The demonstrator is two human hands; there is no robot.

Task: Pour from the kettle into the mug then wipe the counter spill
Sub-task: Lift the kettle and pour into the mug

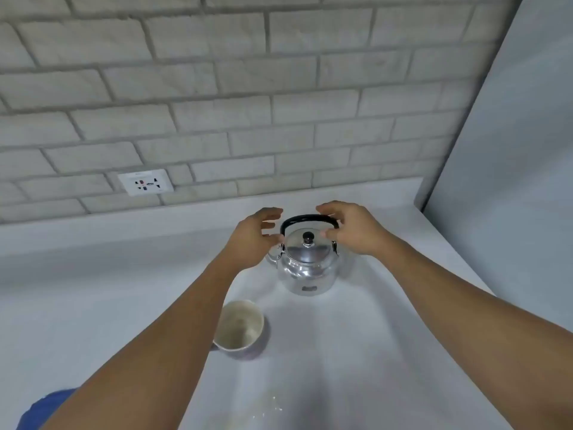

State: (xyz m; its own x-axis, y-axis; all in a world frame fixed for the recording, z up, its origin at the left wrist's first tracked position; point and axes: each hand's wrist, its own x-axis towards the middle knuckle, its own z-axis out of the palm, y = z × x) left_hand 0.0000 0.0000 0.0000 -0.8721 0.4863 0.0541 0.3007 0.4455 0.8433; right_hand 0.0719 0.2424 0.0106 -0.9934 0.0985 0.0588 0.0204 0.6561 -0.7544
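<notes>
A shiny steel kettle (307, 268) with a black arched handle and a black lid knob stands upright on the white counter (356, 352). My left hand (255, 235) hovers at its left side, fingers spread, fingertips close to the handle's left end. My right hand (350, 228) is at the right end of the handle, fingers curved around it but not clearly gripping. A cream mug (240, 328) stands upright nearer to me, left of the kettle, partly behind my left forearm. Its inside looks empty. A few small pale specks (273, 406) lie on the counter near the front.
A grey brick wall rises behind the counter, with a white socket plate (145, 182) at the left. A plain wall panel (511, 135) closes the right side. Something blue (46, 408) shows at the bottom left corner, under my left arm.
</notes>
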